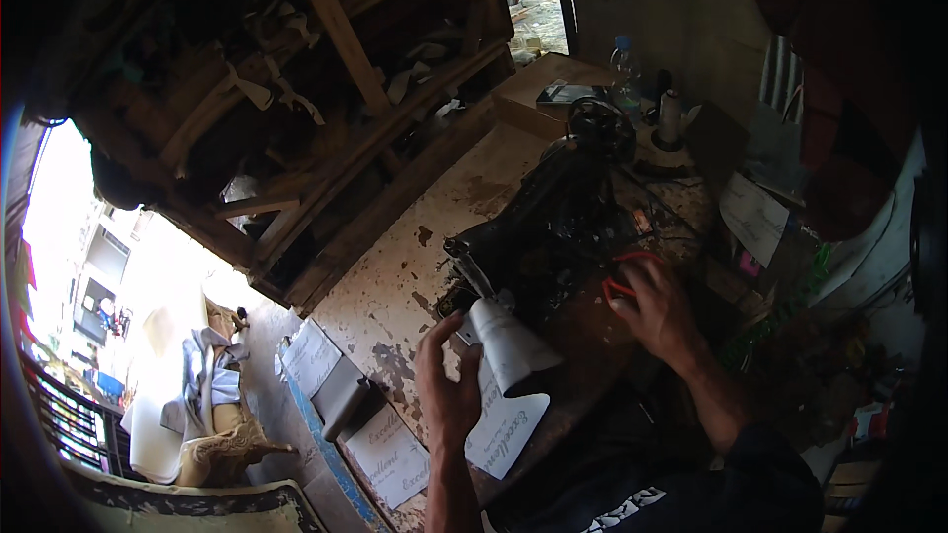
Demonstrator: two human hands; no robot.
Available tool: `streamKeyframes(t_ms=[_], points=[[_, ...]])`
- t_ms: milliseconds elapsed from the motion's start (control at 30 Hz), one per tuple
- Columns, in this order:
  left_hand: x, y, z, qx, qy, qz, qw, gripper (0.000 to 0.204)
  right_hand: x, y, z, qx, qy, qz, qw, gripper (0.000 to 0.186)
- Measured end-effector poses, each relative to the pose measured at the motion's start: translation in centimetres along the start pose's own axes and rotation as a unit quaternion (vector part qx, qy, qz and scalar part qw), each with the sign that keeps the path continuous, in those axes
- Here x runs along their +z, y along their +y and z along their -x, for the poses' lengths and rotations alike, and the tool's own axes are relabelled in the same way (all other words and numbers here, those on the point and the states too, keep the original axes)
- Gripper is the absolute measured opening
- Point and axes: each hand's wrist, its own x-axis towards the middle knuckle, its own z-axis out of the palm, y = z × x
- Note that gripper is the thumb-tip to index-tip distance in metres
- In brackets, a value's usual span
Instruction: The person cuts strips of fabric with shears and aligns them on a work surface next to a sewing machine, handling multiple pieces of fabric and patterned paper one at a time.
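Observation:
A black sewing machine (553, 207) stands on a worn wooden table, its needle end toward me. My left hand (450, 375) rests on the table beside that end, thumb and forefinger apart with no object visible between them. Right by the thumb is a pale grey cone-shaped piece (506, 347), like a lamp shade, its wide end toward me. Under it lies a white printed sheet (509, 424). To the right of the machine, my right hand (657, 314) is closed around the orange-red handles of a pair of scissors (632, 265); the blades are lost in shadow.
White printed pieces (385, 454) and a grey roll (341, 397) lie at the table's left edge. Behind the machine are a plastic bottle (624, 74) and a thread spool (671, 118). A wooden rack (341, 25) with scraps lines the far left side.

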Motion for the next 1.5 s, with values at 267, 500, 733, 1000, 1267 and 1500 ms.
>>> streamKeyframes(t_ms=[267,500,733,1000,1267,1500], points=[[-0.7,-5.2,8.9,-0.184,0.013,-0.351,0.918,0.031,4.7,-4.9,1.7,-0.061,-0.078,-0.184,0.978,0.051],[-3.8,-9.5,11.9,-0.105,0.020,-0.268,0.957,0.013,8.0,-2.9,2.1,-0.023,-0.144,-0.244,0.959,0.041],[-12.5,4.2,6.4,-0.149,0.013,-0.020,0.989,0.021,3.8,2.0,5.1,-0.063,-0.052,-0.250,0.965,0.048],[-2.8,11.2,-4.4,0.016,0.011,0.094,0.995,0.027,-1.9,14.3,0.4,0.184,0.248,0.032,0.951,0.064],[7.5,7.1,0.3,0.042,-0.245,0.055,0.967,0.059,-5.1,29.9,-3.0,0.272,0.259,0.032,0.926,0.025],[0.7,-2.3,15.1,-0.059,-0.249,-0.342,0.904,0.071,-10.7,21.9,-8.5,0.203,0.401,-0.028,0.893,0.032]])
